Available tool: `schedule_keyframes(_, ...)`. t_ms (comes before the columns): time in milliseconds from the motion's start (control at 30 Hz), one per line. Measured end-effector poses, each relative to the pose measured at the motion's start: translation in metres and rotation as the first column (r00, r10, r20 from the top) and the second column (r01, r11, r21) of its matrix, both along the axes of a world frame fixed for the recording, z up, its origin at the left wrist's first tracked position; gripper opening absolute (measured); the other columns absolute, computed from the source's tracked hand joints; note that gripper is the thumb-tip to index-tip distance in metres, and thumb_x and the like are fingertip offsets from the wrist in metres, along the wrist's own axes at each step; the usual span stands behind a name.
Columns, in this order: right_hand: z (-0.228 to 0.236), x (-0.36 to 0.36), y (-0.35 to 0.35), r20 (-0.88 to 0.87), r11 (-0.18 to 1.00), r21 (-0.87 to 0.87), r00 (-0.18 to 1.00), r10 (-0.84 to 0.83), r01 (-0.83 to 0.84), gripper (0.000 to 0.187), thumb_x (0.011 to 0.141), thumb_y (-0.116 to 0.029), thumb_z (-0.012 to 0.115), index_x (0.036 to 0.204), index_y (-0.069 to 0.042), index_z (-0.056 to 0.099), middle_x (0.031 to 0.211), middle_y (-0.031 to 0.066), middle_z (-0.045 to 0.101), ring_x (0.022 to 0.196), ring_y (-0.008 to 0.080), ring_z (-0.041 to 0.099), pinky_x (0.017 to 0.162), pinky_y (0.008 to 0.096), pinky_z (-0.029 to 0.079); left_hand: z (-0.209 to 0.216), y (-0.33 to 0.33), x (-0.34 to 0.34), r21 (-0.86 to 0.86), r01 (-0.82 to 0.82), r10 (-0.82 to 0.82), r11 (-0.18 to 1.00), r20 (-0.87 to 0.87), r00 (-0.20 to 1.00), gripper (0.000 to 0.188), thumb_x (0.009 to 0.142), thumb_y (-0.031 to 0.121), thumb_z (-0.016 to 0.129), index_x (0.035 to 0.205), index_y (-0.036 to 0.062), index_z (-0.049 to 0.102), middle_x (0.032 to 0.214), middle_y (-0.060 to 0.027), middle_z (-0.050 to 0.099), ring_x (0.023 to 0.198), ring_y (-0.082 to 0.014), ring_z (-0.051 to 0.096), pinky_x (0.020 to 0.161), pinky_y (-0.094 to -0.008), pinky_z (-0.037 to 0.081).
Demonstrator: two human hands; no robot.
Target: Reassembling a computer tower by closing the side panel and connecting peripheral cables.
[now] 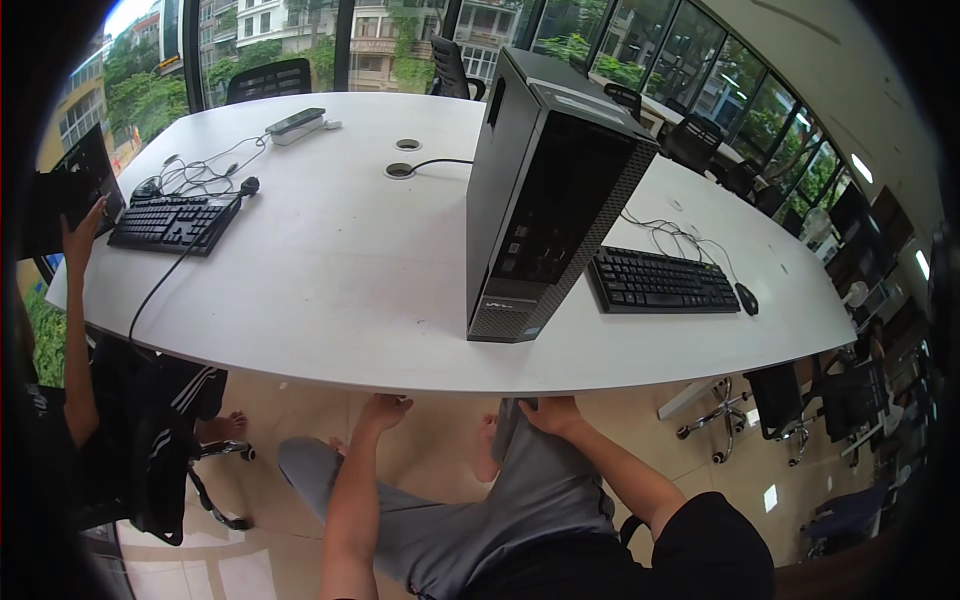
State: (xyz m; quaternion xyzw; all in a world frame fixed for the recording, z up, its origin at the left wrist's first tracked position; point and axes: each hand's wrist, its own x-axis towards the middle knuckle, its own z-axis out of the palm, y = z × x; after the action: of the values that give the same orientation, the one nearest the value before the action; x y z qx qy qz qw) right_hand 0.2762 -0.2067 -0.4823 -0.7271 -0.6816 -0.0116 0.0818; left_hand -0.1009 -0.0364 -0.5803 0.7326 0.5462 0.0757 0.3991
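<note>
My left hand [384, 410] is just below the table's front edge, its fingers curled in and nothing visible in them. My right hand [553, 413] lies at my grey-trousered knee, partly covered by the tabletop edge, so most of its fingers are hidden. In front of me a black computer tower [545, 200] stands upright on the white table [330, 290], close to the front edge and nearest to my right hand. To its right lie a black keyboard [664, 281] and a black mouse [746, 299] with loose cables.
Another person's hand [82, 232] is at a dark monitor [92, 175] on the left. Beside it are a second keyboard [175, 224], tangled cables [205, 180] and a power strip [296, 123]. A cable runs from a grommet [399, 171] behind the tower. Office chairs [775, 400] stand around.
</note>
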Motion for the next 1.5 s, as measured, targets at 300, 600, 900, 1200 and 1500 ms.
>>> schedule_keyframes(300, 0.015, -0.009, 0.029, -0.217, 0.989, -0.149, 0.976, -0.029, -0.003, 0.070, 0.100, -0.058, 0.061, 0.150, -0.009, 0.061, 0.154, 0.0228, 0.058, 0.146, 0.0437, 0.052, 0.123, 0.0554, 0.039, -0.010, -0.022, -0.014, 0.039, 0.026, -0.021, 0.999, -0.120, 0.993, 0.051, 0.097, 0.049, 0.069, 0.127, 0.0083, 0.079, 0.119, -0.0163, 0.081, 0.118, -0.0374, 0.074, 0.104, -0.0484, 0.058)
schedule_keyframes(600, 0.004, -0.003, 0.023, -0.162, 0.999, -0.023, 0.986, -0.046, 0.043, 0.067, 0.098, -0.054, 0.064, 0.144, -0.005, 0.065, 0.148, 0.0250, 0.062, 0.138, 0.0448, 0.058, 0.116, 0.0565, 0.044, -0.013, -0.029, -0.022, 0.026, 0.043, -0.039, 0.999, -0.127, 0.991, 0.052, 0.098, 0.048, 0.068, 0.125, 0.0056, 0.079, 0.120, -0.0187, 0.080, 0.117, -0.0388, 0.074, 0.105, -0.0480, 0.058)
schedule_keyframes(900, -0.011, 0.008, 0.020, -0.184, 0.996, 0.055, 0.981, -0.057, 0.068, 0.065, 0.099, -0.054, 0.065, 0.143, -0.006, 0.066, 0.143, 0.0245, 0.066, 0.135, 0.0450, 0.061, 0.115, 0.0568, 0.046, -0.012, -0.030, -0.014, 0.003, 0.056, -0.055, 0.998, -0.155, 0.986, 0.054, 0.097, 0.049, 0.068, 0.129, 0.0065, 0.077, 0.122, -0.0183, 0.080, 0.117, -0.0381, 0.075, 0.106, -0.0471, 0.058)
schedule_keyframes(1200, 0.011, 0.003, 0.018, -0.238, 0.999, -0.004, 0.971, -0.034, 0.034, 0.060, 0.100, -0.055, 0.063, 0.141, -0.011, 0.069, 0.142, 0.0208, 0.069, 0.131, 0.0428, 0.065, 0.110, 0.0551, 0.052, -0.014, -0.028, -0.009, -0.001, 0.058, -0.058, 0.998, -0.143, 0.988, 0.053, 0.097, 0.048, 0.067, 0.128, 0.0066, 0.077, 0.122, -0.0186, 0.080, 0.117, -0.0380, 0.074, 0.105, -0.0473, 0.058)
schedule_keyframes(1500, 0.011, 0.001, 0.020, -0.203, 1.000, 0.010, 0.979, -0.025, 0.027, 0.055, 0.100, -0.051, 0.063, 0.137, -0.011, 0.071, 0.137, 0.0200, 0.071, 0.128, 0.0432, 0.066, 0.108, 0.0544, 0.054, -0.018, -0.026, -0.009, 0.006, 0.053, -0.052, 0.999, -0.142, 0.989, 0.053, 0.097, 0.049, 0.067, 0.127, 0.0064, 0.078, 0.122, -0.0192, 0.079, 0.116, -0.0386, 0.074, 0.105, -0.0477, 0.058)
